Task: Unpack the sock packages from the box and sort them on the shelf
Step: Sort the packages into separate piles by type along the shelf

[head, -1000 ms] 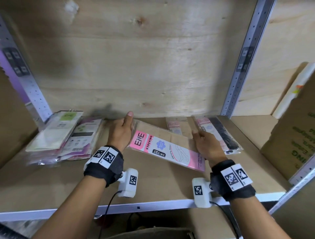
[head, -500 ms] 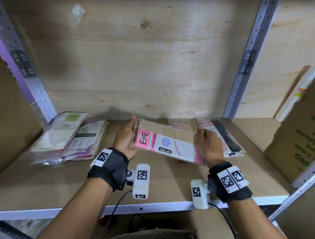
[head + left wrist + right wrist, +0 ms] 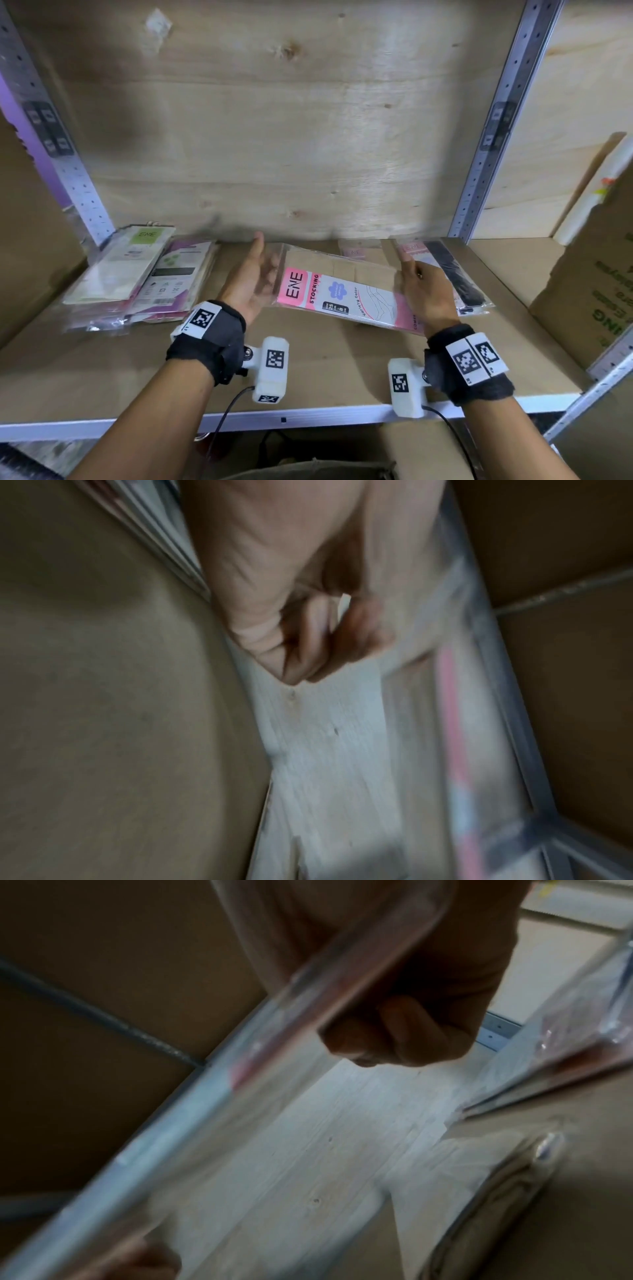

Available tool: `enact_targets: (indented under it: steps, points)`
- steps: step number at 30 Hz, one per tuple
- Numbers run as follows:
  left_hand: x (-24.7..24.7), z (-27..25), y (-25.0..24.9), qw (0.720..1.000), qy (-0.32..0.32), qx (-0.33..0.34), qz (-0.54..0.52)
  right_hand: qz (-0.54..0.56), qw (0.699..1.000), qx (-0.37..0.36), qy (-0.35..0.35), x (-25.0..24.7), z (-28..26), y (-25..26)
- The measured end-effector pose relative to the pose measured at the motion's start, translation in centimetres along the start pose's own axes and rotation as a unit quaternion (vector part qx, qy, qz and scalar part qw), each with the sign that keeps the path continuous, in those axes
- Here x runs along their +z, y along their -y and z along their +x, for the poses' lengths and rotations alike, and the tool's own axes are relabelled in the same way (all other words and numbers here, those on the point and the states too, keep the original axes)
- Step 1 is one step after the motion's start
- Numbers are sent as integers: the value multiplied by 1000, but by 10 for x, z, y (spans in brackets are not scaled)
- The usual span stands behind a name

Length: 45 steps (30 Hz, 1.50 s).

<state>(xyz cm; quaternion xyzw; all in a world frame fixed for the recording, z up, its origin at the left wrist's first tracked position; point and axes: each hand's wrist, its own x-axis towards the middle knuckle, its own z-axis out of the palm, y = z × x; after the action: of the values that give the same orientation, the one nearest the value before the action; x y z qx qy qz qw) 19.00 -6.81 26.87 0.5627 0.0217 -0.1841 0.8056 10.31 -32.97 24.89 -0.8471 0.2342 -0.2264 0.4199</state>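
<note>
A pink and white ENE stocking package [image 3: 329, 298] in clear plastic hangs tilted just above the wooden shelf [image 3: 102, 370], held between both hands. My left hand [image 3: 255, 274] holds its left end, thumb up and fingers curled behind the plastic edge. The right end is gripped by my right hand [image 3: 423, 291]. The left wrist view is blurred; it shows my left hand [image 3: 308, 642] with curled fingers beside the package [image 3: 445, 696]. In the right wrist view my right hand [image 3: 411, 1031] curls around the package [image 3: 308, 1015].
A pile of green and purple sock packages [image 3: 137, 274] lies at the shelf's left. Behind my right hand lie a black-sock package [image 3: 452, 274] and a pink package [image 3: 356, 250]. A cardboard box [image 3: 596, 274] stands at the right. Metal uprights [image 3: 496, 120] flank the bay.
Both hands have turned from resting at the pink package's ends to holding it, and the package has risen slightly off the shelf and come a little nearer.
</note>
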Motion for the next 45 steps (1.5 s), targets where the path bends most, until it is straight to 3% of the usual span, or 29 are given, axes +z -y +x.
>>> enact_targets:
  steps: [3, 8, 11, 14, 16, 19, 22, 24, 27, 30, 33, 35, 40, 42, 45]
  points:
    - [-10, 1, -5, 996, 19, -34, -84, 73, 995, 59, 17, -1, 1, -5]
    - [7, -9, 9, 988, 97, -108, -47, 185, 973, 133, 34, 1, -1, 2]
    - [16, -13, 19, 987, 95, -84, -102, 239, 959, 147, 26, 2, -6, 9]
    - [13, -8, 17, 982, 81, -28, -169, 296, 938, 166, 70, 5, -17, 18]
    - [14, -5, 15, 987, 86, -12, -137, 335, 921, 158, 119, 8, -26, 24]
    - [16, -1, 15, 995, 78, 28, -56, 362, 887, 124, 258, 10, -38, 33]
    - [18, -4, 19, 990, 13, 84, 111, 341, 867, 100, 350, 11, -43, 36]
    - [21, -8, 22, 963, -38, 121, 236, 326, 869, 90, 361, 13, -45, 37]
    - [29, -14, 22, 885, -89, 164, 426, 300, 883, 46, 357, 21, -48, 38]
    - [35, -19, 25, 842, -113, 121, 514, 320, 890, 28, 324, 29, -51, 38]
    - [36, -19, 28, 806, -124, 150, 560, 361, 880, 54, 305, 33, -53, 40]
    - [34, -15, 27, 818, -123, 179, 533, 384, 864, 69, 319, 32, -53, 40]
    - [30, -8, 29, 957, -35, 121, 261, 455, 806, 98, 366, 19, -46, 35]
    - [27, -9, 29, 965, -3, 102, 241, 445, 818, 97, 351, 18, -45, 32]
    - [18, -12, 24, 932, 115, 77, 334, 414, 854, 101, 297, 19, -42, 29]
